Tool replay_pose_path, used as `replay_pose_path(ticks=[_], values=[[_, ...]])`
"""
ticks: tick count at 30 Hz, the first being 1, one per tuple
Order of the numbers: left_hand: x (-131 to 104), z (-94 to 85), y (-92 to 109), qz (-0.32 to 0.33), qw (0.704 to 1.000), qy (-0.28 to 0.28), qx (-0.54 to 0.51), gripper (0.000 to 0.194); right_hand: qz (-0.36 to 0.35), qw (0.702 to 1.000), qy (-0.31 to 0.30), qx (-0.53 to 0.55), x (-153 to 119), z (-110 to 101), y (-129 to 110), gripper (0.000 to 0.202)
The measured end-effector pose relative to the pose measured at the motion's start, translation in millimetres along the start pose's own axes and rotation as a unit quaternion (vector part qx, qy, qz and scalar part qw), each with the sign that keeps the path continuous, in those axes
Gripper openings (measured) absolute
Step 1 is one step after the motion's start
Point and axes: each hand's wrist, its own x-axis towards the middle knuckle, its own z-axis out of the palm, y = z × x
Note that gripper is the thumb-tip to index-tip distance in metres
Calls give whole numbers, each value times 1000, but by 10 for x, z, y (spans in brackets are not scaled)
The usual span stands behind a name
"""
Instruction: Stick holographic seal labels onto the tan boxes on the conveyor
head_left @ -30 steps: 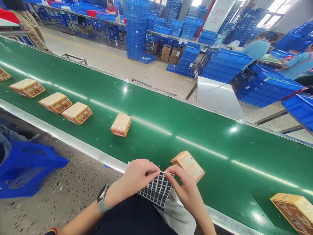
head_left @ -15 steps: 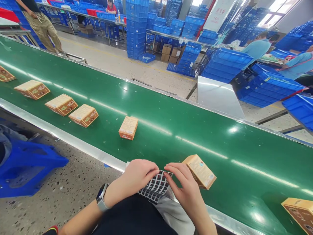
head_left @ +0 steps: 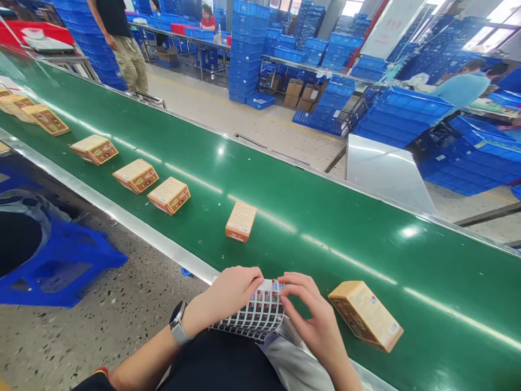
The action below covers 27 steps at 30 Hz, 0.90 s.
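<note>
My left hand [head_left: 224, 297] and my right hand [head_left: 312, 316] both pinch the top edge of a sheet of small stickers [head_left: 254, 315], which curls over my lap at the near edge of the green conveyor belt [head_left: 309, 217]. A tan carton [head_left: 365, 315] lies on the belt just right of my right hand, not touched. Another carton [head_left: 241, 221] lies further up the belt, and several more [head_left: 169, 195] follow it in a line toward the far left.
A blue plastic stool [head_left: 57, 266] stands on the speckled floor to my left. Beyond the belt stand stacks of blue crates [head_left: 244, 49] and a steel table [head_left: 386, 168]. A person [head_left: 120, 43] walks at the far left; seated workers [head_left: 464, 87] are at the right.
The cartons have ridden the belt to the right; the nearest one passed from in front of my right hand to its right side. My hands stay on the sticker sheet. A person walked into view.
</note>
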Motion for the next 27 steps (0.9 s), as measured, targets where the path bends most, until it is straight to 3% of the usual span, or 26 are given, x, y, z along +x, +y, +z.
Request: replay_pose_path(ticks=[3,6,10,12,15,20,22,25,27], values=[[-29,-74,-109,15,1000,9,20,27,142,983,45,110,131,45,297,16],[-60,-130,-184,58,998,6,37,24,219,955,67,190,446,236,659,43],[-107,-125,-220,93,994,17,46,19,231,950,20,210,975,617,985,92],[-135,-101,-226,112,993,25,40,17,225,951,-8,214,1159,757,1055,105],[-169,-68,-241,128,990,39,38,18,208,948,-71,229,1241,812,1078,104],[-182,-11,-301,135,989,37,57,23,172,932,-197,250,1031,621,1003,92],[-174,25,-321,141,988,32,56,23,199,928,-158,271,923,557,952,86],[-158,73,-317,155,985,49,54,23,275,916,1,292,768,523,856,64],[-148,91,-292,163,984,53,51,23,308,906,62,285,664,525,779,52]])
